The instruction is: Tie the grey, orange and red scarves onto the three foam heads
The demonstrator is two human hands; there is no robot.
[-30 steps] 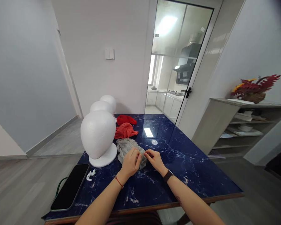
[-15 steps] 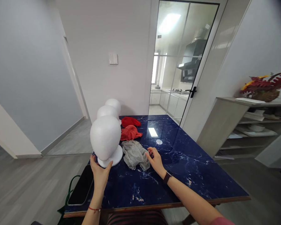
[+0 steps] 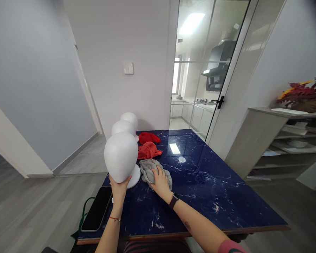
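Observation:
My left hand (image 3: 119, 190) grips the neck of the nearest white foam head (image 3: 120, 157), fingers wrapped around it just above its round base (image 3: 135, 176). My right hand (image 3: 160, 181) lies on the crumpled grey cloth (image 3: 150, 166) on the dark blue marble table (image 3: 195, 182), fingers closing on the fabric. A black watch is on my right wrist and a red string on my left wrist. Two more white foam heads (image 3: 123, 127) stand in a row behind the first.
Two red cloths (image 3: 148, 150) lie behind the grey one. A black phone (image 3: 97, 213) lies at the table's left front corner, above a green strap. A glass door (image 3: 200, 77) is behind the table; a shelf with a flower basket (image 3: 302, 100) stands at right.
My left hand left the grey cloth, went left and took hold of the nearest foam head's neck. My right hand moved from the cloth's edge onto the cloth. The camera shifted left.

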